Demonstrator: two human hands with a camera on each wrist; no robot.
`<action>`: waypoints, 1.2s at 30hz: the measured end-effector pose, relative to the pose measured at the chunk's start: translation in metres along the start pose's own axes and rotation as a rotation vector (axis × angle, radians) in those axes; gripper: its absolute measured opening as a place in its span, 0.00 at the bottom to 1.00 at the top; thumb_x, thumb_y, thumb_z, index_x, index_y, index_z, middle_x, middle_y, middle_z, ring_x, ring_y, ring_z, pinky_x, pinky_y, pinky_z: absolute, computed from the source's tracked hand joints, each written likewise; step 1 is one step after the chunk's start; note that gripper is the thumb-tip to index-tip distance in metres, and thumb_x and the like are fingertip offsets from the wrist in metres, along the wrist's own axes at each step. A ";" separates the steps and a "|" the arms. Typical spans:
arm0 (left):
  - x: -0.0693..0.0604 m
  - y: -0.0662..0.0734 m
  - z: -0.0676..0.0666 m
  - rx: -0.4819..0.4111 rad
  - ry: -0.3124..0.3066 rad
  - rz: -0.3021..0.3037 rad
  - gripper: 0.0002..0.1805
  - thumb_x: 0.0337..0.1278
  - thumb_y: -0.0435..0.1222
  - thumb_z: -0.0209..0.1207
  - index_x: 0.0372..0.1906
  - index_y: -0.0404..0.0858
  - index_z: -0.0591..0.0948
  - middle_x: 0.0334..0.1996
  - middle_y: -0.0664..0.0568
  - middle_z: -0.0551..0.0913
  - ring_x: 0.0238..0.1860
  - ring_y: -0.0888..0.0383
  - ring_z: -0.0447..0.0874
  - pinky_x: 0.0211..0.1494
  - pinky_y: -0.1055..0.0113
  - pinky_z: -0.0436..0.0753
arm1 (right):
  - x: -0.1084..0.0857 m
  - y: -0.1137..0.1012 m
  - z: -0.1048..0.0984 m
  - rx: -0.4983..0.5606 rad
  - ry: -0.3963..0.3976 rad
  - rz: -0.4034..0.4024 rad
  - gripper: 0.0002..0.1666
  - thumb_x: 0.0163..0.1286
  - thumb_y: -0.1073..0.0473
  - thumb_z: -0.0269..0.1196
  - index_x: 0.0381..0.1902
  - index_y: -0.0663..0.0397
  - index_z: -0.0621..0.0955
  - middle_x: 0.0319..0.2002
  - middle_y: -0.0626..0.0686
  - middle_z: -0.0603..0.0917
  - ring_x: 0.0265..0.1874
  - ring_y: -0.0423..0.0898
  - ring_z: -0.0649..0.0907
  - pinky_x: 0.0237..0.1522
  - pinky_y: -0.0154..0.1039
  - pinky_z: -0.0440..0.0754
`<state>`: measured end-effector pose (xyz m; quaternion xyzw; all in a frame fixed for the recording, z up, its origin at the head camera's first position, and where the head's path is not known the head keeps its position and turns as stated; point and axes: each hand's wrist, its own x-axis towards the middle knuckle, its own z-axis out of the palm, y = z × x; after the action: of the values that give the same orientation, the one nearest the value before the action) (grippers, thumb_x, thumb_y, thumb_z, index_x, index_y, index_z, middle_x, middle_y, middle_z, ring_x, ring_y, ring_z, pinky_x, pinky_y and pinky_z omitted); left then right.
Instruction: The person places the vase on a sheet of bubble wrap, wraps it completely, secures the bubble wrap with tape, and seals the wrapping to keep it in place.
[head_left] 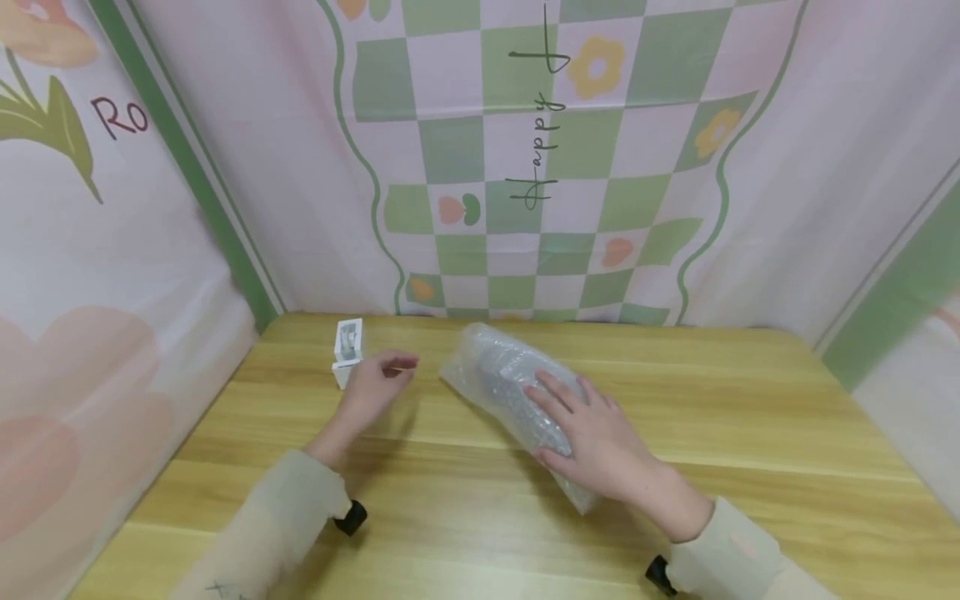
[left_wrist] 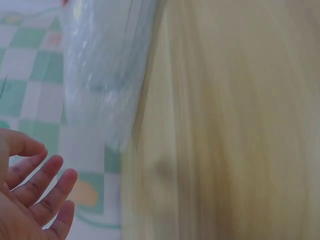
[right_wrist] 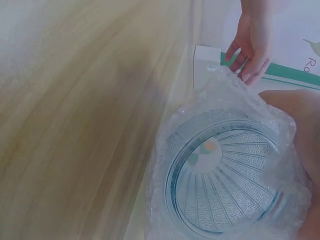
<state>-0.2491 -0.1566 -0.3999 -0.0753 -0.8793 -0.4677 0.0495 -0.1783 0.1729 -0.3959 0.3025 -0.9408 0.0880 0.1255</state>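
A clear ribbed glass vessel with a round rim (right_wrist: 225,125) sits inside a bubble-wrap bag (head_left: 498,379), which slants across the middle of the table. Across the bag's upper side my right hand (head_left: 600,437) holds it, fingers spread over the wrap and thumb on the near edge. My left hand (head_left: 371,392) hovers to the left, apart from the bag, fingers loosely bent with nothing between them. Right behind that hand stands a small white box (head_left: 348,342) with a picture on it, partly covered by the hand. The left wrist view shows the left fingers (left_wrist: 47,192) relaxed.
The wood-grain table (head_left: 735,408) reaches back to a checked curtain (head_left: 517,150) with flowers and lettering. Patterned cloth (head_left: 112,333) hangs along the left side too. A black strap piece (head_left: 350,518) shows at the left sleeve's cuff.
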 end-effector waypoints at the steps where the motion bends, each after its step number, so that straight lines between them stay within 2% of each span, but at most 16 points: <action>1: 0.000 -0.002 -0.006 0.004 0.020 0.002 0.15 0.69 0.32 0.61 0.56 0.32 0.84 0.51 0.42 0.87 0.51 0.44 0.86 0.54 0.52 0.85 | 0.000 0.000 0.000 -0.001 0.000 0.001 0.47 0.65 0.42 0.71 0.78 0.47 0.67 0.79 0.56 0.61 0.66 0.78 0.68 0.59 0.77 0.69; 6: 0.001 -0.012 -0.029 0.020 0.085 0.000 0.14 0.69 0.30 0.61 0.56 0.29 0.84 0.49 0.38 0.87 0.49 0.43 0.85 0.53 0.52 0.85 | 0.000 0.000 -0.001 -0.005 -0.008 0.002 0.47 0.66 0.42 0.71 0.78 0.46 0.67 0.79 0.55 0.61 0.66 0.78 0.67 0.59 0.77 0.69; 12: 0.003 -0.019 -0.047 0.039 0.101 -0.021 0.15 0.70 0.29 0.59 0.57 0.28 0.82 0.51 0.35 0.85 0.50 0.41 0.84 0.52 0.54 0.85 | 0.000 -0.001 0.000 -0.015 -0.001 0.005 0.47 0.65 0.41 0.71 0.77 0.47 0.68 0.79 0.56 0.61 0.66 0.78 0.67 0.60 0.76 0.70; 19: 0.006 -0.031 -0.064 0.094 0.158 -0.071 0.16 0.71 0.32 0.57 0.57 0.27 0.82 0.52 0.33 0.84 0.49 0.39 0.83 0.42 0.65 0.82 | -0.001 -0.001 0.001 -0.013 -0.007 0.009 0.48 0.65 0.41 0.70 0.78 0.47 0.67 0.79 0.55 0.60 0.67 0.78 0.66 0.60 0.76 0.69; 22: 0.006 -0.039 -0.068 0.128 0.177 -0.099 0.16 0.71 0.33 0.57 0.56 0.27 0.83 0.52 0.33 0.84 0.49 0.39 0.83 0.41 0.64 0.82 | 0.000 -0.002 0.001 -0.009 -0.005 0.012 0.48 0.65 0.41 0.71 0.78 0.47 0.67 0.79 0.55 0.61 0.67 0.78 0.66 0.60 0.76 0.69; 28: 0.009 -0.051 -0.072 0.157 0.170 -0.174 0.18 0.70 0.36 0.58 0.56 0.27 0.81 0.52 0.33 0.82 0.48 0.41 0.80 0.47 0.56 0.81 | -0.001 -0.003 0.001 -0.008 -0.005 0.015 0.47 0.65 0.41 0.71 0.78 0.46 0.67 0.79 0.55 0.61 0.67 0.78 0.66 0.60 0.76 0.69; 36: 0.012 -0.057 -0.070 0.179 0.124 -0.244 0.24 0.69 0.39 0.61 0.59 0.24 0.78 0.50 0.31 0.81 0.41 0.46 0.81 0.37 0.66 0.81 | -0.001 -0.001 0.000 0.020 -0.011 0.021 0.49 0.66 0.42 0.70 0.79 0.46 0.64 0.80 0.56 0.59 0.67 0.78 0.65 0.60 0.77 0.68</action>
<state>-0.2700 -0.2453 -0.4051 0.0660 -0.9152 -0.3939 0.0531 -0.1764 0.1726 -0.3961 0.2942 -0.9437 0.0968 0.1166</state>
